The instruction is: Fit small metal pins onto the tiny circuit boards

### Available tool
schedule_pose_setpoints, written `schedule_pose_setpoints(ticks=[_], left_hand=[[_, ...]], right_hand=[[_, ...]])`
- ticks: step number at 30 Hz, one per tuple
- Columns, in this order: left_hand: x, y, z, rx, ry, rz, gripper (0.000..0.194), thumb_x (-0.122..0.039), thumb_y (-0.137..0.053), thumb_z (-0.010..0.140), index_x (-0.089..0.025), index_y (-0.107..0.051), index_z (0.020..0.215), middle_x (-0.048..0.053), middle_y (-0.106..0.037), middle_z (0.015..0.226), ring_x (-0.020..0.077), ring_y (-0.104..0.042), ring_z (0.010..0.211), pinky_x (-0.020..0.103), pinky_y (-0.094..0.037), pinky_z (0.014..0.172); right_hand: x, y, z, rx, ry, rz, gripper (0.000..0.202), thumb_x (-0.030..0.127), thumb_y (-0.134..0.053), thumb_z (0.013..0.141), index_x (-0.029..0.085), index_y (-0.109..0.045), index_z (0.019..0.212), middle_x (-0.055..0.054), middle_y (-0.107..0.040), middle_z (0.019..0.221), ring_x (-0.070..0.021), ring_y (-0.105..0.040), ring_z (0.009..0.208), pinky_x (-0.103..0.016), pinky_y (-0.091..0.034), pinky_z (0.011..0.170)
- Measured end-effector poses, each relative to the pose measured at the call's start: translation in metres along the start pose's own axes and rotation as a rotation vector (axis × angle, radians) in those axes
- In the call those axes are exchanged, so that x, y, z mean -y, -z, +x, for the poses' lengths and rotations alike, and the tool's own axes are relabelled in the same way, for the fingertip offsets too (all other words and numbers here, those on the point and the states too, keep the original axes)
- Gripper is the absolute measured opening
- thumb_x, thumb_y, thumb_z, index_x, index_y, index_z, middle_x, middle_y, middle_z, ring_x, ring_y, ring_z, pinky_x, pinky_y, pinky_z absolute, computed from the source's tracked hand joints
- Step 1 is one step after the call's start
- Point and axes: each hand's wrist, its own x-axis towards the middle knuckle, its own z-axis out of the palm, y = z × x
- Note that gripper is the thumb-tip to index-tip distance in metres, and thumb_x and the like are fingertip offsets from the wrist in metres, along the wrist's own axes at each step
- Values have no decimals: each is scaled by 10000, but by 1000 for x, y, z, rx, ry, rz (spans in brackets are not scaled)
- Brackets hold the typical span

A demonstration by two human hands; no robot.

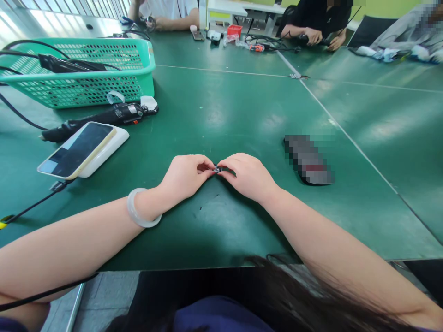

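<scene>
Between my two hands, just above the green table (235, 230), is a tiny dark part with a shiny metallic look (217, 169); its kind is too small to make out. The thumb and fingers of my left hand (185, 175) pinch it from the left. My right hand (247, 175) pinches it from the right, fingertips nearly meeting those of the left. A pale bangle (133, 210) circles my left wrist. Most of the small part is covered by the fingertips.
At left are a green basket (104, 83) with cables, a black corded power tool (104, 117) and a phone (79, 147) on a white block. A blurred dark object (308, 161) lies at right. Co-workers sit across, near a red box (234, 31) and cables.
</scene>
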Motion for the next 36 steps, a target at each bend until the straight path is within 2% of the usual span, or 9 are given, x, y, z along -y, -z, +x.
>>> schedule_pose_setpoints(ticks=[11,24,27,30,33,36], left_hand=[[-8,2,-1,20,49,122,99,-287,-650,768,-214,-713,789,-13,-745,772,164,-688,740,297,-515,741],[-7,0,-2,5,40,45,93,-267,-668,765,-194,-675,823,7,-738,793,156,-701,744,298,-558,761],[-5,-1,-2,15,48,-41,142,-265,-678,760,-184,-667,876,24,-739,841,158,-705,776,310,-565,799],[-3,-2,-1,13,86,-172,294,-234,-709,729,-174,-638,1008,52,-732,940,165,-701,828,339,-561,854],[-1,-3,3,32,174,-375,478,-186,-742,694,-165,-578,1143,90,-697,1082,171,-688,886,369,-543,900],[-3,-4,6,58,287,-644,517,-115,-728,701,-141,-548,1184,108,-660,1162,155,-670,937,355,-506,954]], right_hand=[[2,0,-1,23,45,-39,180,235,-563,893,138,-705,946,-72,-727,908,-207,-633,854,-333,-492,811],[2,1,-1,20,-36,62,139,228,-600,866,164,-711,920,-50,-732,896,-198,-643,861,-328,-489,815],[1,2,0,-4,-88,119,113,215,-626,845,173,-715,901,-35,-731,864,-177,-639,804,-309,-489,773],[0,4,1,-39,-126,174,104,216,-639,834,184,-719,893,-25,-723,827,-158,-627,747,-295,-484,727],[0,4,0,-85,-156,221,94,226,-643,828,192,-721,869,-16,-712,789,-147,-614,709,-286,-480,697],[2,3,1,-143,-171,275,103,255,-644,832,192,-721,860,-13,-711,795,-130,-602,681,-275,-483,691]])
